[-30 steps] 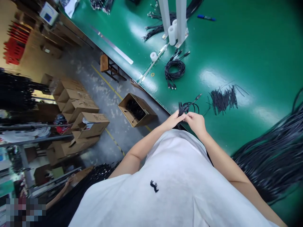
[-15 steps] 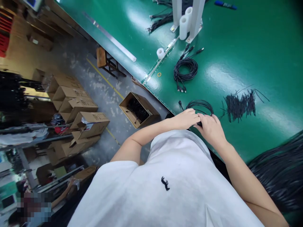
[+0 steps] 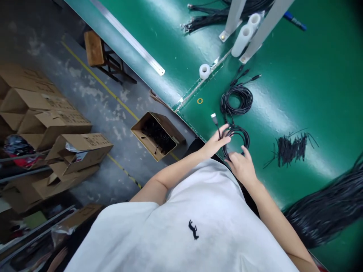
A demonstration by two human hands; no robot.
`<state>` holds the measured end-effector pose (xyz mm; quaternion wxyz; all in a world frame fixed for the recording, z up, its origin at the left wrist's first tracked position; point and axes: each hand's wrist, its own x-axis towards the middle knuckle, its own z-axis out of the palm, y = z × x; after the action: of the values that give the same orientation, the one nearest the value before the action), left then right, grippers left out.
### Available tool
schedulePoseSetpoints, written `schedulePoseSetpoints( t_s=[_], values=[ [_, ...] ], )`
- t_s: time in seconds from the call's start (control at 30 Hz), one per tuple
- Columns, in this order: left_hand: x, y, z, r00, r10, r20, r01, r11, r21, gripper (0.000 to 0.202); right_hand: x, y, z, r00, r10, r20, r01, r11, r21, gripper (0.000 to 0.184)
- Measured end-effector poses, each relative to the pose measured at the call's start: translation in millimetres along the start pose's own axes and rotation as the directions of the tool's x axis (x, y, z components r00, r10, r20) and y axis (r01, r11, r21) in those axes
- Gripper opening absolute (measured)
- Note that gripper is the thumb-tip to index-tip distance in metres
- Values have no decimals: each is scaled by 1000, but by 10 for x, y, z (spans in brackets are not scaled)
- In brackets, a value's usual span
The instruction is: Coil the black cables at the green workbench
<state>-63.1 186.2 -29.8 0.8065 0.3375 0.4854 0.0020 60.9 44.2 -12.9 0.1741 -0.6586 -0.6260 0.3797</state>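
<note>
A loop of black cable is held at the near edge of the green table, one plug end sticking up from its left side. My left hand is closed on the loop's left side, thumb against fingers. At the lower side my right hand grips the cable, its index finger raised along the loop's right side. Just beyond lies a finished-looking coil of black cables with several connector ends. To the right is a pile of short black ties.
A large bundle of black cables lies at the right. Farther back are a white tape roll, yellow rubber bands, clear film rolls and a metal ruler. An open carton and a wooden stool stand on the floor.
My hands have moved apart, and the cable loop between them shows more openly. The plug end now points upward beside my left hand. The head view has shifted.
</note>
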Motion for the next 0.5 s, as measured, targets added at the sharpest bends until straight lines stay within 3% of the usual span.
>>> schedulePoseSetpoints(
  t_s=[0.1,0.27,0.37,0.5],
  values=[
    [116,-31,14,998,-5,59,3,999,33,61,62,-26,79,994,-36,99,40,998,-40,21],
    [228,-115,4,997,63,41,-68,990,125,63,117,145,110,981,-53,185,63,997,-50,21],
    [231,-120,-23,998,58,-15,-54,979,198,64,140,426,-90,990,-66,128,75,995,-72,20],
    [59,-179,-41,994,-105,-27,108,926,361,50,421,1077,-561,1000,-18,-23,13,984,-175,26]
  ],
)
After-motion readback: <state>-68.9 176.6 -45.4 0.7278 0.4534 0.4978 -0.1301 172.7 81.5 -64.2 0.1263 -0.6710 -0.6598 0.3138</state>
